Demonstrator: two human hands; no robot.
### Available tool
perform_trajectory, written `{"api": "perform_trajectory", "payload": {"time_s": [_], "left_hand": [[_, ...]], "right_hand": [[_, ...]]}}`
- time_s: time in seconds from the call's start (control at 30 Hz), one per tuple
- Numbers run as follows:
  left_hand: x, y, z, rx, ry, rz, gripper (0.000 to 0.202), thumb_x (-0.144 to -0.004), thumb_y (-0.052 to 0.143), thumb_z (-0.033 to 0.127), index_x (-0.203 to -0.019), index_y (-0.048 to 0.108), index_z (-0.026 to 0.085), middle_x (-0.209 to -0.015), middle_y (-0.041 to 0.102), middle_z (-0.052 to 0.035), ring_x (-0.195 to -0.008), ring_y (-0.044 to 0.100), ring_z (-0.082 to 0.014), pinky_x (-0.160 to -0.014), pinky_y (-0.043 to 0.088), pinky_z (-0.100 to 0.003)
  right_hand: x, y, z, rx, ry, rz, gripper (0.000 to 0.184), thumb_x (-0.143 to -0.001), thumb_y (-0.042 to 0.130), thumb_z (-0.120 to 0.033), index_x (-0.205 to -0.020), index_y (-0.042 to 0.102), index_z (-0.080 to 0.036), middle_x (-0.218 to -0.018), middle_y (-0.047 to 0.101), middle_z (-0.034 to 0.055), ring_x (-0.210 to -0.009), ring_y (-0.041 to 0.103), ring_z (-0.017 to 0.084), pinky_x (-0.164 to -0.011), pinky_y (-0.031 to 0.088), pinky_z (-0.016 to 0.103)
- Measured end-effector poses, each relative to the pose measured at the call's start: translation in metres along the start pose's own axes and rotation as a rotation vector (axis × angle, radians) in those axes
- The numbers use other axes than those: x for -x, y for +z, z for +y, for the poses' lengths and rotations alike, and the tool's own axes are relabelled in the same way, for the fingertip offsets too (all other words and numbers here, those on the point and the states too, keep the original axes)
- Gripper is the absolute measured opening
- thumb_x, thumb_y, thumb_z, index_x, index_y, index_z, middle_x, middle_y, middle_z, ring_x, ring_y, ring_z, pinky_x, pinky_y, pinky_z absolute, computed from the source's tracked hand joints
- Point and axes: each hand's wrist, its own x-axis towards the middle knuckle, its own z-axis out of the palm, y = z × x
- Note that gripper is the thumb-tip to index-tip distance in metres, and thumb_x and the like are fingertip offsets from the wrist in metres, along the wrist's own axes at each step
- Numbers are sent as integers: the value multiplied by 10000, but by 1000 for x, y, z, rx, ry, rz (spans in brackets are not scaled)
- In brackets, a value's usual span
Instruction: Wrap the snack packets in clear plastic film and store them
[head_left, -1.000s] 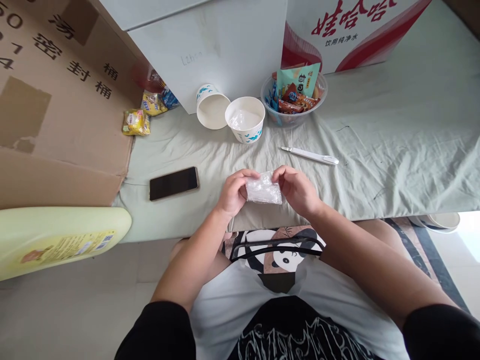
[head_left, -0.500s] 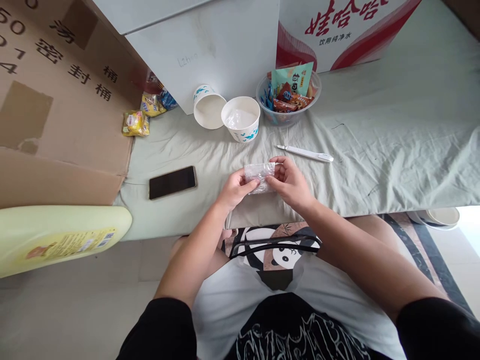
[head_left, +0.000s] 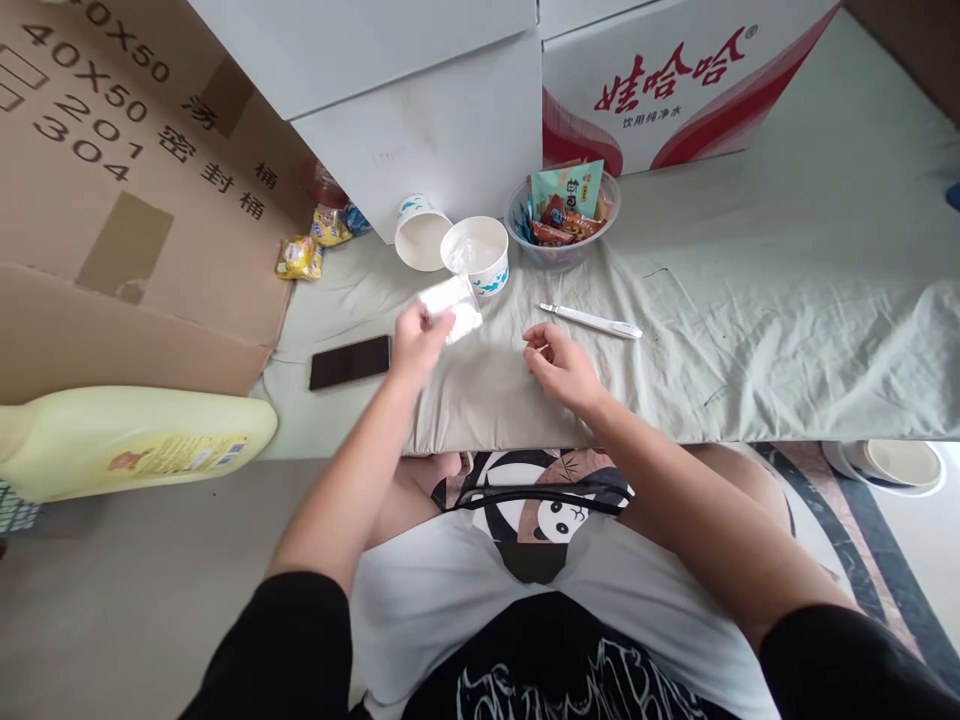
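Observation:
My left hand is closed on a flat, shiny clear plastic packet, pinched by its near left edge and blurred by motion. The packet is just in front of an upright white paper cup with blue print, which has crumpled clear plastic inside. My right hand is above the cloth with loosely curled fingers, holding nothing that I can see. Closest to it is a white-handled craft knife, its blade pointing left. A second paper cup lies tipped on its side beside the first.
A phone lies at left on the cloth-covered surface. A clear bowl of snack packets stands behind the knife. White boxes line the back. A cardboard box, yellow packets and a pale yellow bottle are leftward.
My left hand has moved left and up with the plastic packet toward the cups. My right hand has let go of it and stays near the knife. The view has shifted slightly.

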Motion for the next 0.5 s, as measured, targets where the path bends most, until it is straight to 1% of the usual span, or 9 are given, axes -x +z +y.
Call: {"api": "perform_trajectory", "payload": {"time_s": [0.03,0.07,0.13,0.17,0.23,0.33,0.4,0.47,0.5], "left_hand": [[-14,-1,11,-122,84,0,321,-735,856,418,-854,642,211,-740,630,18,-748,617,-166,-665,455,-309],[-30,0,23,-273,159,-6,275,-723,852,345,-789,620,213,-704,598,22,-741,605,-168,-662,444,-307],[-65,8,45,-533,299,-16,307,-697,822,215,-646,519,223,-631,511,21,-745,591,-180,-692,436,-318],[-82,14,54,-640,332,-44,334,-683,801,165,-610,481,227,-616,494,14,-763,595,-195,-722,440,-331],[-111,31,65,-852,340,-123,352,-647,768,108,-570,449,234,-603,490,-3,-791,603,-229,-768,440,-357],[-139,58,67,-1184,202,-306,308,-613,771,86,-569,504,232,-617,530,-19,-865,622,-270,-830,437,-372],[-149,71,65,-1361,53,-464,236,-621,805,108,-614,593,212,-632,574,-21,-925,621,-265,-897,440,-363],[-155,79,67,-1451,-95,-634,176,-640,840,143,-715,683,173,-670,635,-20,-968,606,-236,-969,433,-349],[-158,81,69,-1468,-156,-711,181,-651,848,157,-770,710,154,-696,665,-21,-982,597,-220,-997,428,-343]], "right_hand": [[-1,0,-1,15,-3,-3,240,-830,532,-377,-1025,575,-242,-932,674,8,-664,609,150,-630,448,322],[-2,0,-3,27,-4,-8,235,-831,529,-376,-1018,578,-242,-947,681,10,-663,606,149,-633,448,323],[-4,1,-6,45,-1,-21,225,-832,525,-373,-1005,583,-241,-963,692,14,-652,594,147,-634,448,324],[-5,2,-7,51,2,-26,218,-832,522,-369,-997,584,-240,-964,695,15,-642,584,144,-633,448,324],[-6,4,-10,63,7,-35,201,-832,517,-360,-977,583,-238,-955,700,16,-624,565,139,-631,446,321],[-7,5,-12,76,7,-44,182,-834,518,-356,-956,580,-238,-930,700,12,-605,546,134,-633,446,317],[-8,4,-12,78,8,-53,182,-835,516,-357,-954,581,-236,-921,695,11,-602,540,134,-643,450,321],[-8,2,-11,82,8,-64,186,-836,512,-354,-959,584,-234,-910,686,11,-606,540,137,-660,454,327],[-8,1,-10,87,10,-68,189,-837,510,-354,-963,586,-234,-894,680,8,-609,541,140,-668,455,329]]}}
